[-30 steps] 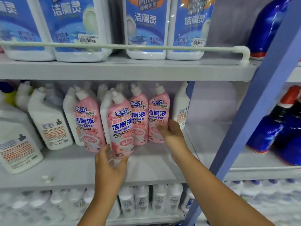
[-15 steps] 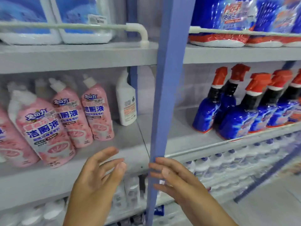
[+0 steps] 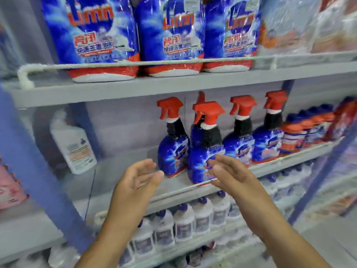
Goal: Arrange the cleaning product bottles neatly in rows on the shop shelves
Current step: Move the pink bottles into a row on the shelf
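Several blue spray bottles with red triggers stand on the grey middle shelf (image 3: 135, 182). The front spray bottle (image 3: 202, 151) sits nearest the shelf edge, with a second spray bottle (image 3: 172, 149) behind it to the left. My left hand (image 3: 139, 176) hovers empty, fingers relaxed, just left of these bottles. On the other side my right hand (image 3: 229, 173) is raised with straight fingers in front of the front bottle's lower part, holding nothing; contact cannot be told.
Large blue and red refill bags (image 3: 168, 35) fill the top shelf behind a white rail. A white bottle (image 3: 73, 144) stands at the left of the middle shelf beside a blue upright post (image 3: 38, 171). Small white bottles (image 3: 183, 223) line the lower shelf.
The view has swung right from the pink bottles to the blue spray bottles. Both hands left the pink bottles, passed the blue post and now hover by the front spray bottles.
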### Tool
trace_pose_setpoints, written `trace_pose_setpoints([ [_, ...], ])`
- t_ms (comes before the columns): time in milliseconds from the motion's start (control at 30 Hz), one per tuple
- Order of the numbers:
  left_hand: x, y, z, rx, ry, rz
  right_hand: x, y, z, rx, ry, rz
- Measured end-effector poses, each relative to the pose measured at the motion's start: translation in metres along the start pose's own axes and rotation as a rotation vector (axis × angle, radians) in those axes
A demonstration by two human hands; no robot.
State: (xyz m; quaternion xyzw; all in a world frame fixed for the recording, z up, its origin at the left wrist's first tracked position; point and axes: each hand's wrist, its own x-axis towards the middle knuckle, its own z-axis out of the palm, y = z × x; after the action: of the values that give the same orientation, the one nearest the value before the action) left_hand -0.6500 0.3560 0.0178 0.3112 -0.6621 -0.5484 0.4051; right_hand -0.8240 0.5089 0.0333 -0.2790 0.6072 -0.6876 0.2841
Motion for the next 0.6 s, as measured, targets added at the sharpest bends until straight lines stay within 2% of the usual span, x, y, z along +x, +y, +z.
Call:
trace_pose_setpoints([
  [167,0.053,0.003,0.044,0.069,0.095,0.029,0.06,-0.007,-0.039,-0.176,0.064,-0.073],
  [300,0.118,0.002,0.069,0.309,0.228,0.068,0.095,-0.013,-0.047,-0.34,0.113,-0.165],
  [367,0.146,-0.001,0.079,0.412,0.19,0.04,0.106,-0.014,-0.046,-0.391,0.092,-0.178],
  [467,0.17,-0.007,0.091,0.445,0.079,0.002,0.117,-0.012,-0.042,-0.445,0.038,-0.176],
  [600,0.177,-0.018,0.097,0.485,0.055,0.007,0.13,-0.009,-0.035,-0.518,-0.028,-0.197],
])
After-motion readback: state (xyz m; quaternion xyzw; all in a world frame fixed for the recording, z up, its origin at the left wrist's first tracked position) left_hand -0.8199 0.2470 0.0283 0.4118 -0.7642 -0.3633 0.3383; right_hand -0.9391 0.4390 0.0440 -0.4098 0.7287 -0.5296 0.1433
